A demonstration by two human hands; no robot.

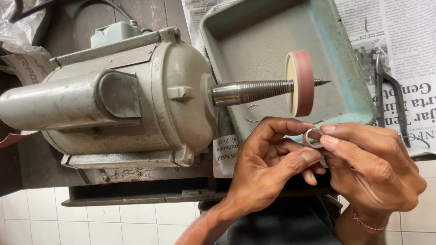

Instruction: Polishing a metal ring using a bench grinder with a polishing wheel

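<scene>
Grey cast-metal motor (113, 97) dominates the bench; we note its tapered threaded spindle (254, 90) carrying a pink-rimmed disc wheel (299, 83). The dusty green tray (349, 86) beneath holds thin wire scraps. Our left hand (268, 159) and right hand (372, 163) together pinch a small silver ring (311, 137) just below the wheel.

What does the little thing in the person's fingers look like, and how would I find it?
Start at the big grey motor and follow its threaded spindle to the pink-rimmed wheel. Just below that wheel, the left hand and right hand meet, pinching a small silver ring between their fingertips. It is the only shiny round band there; the black pliers lie apart on the newspaper.
</scene>
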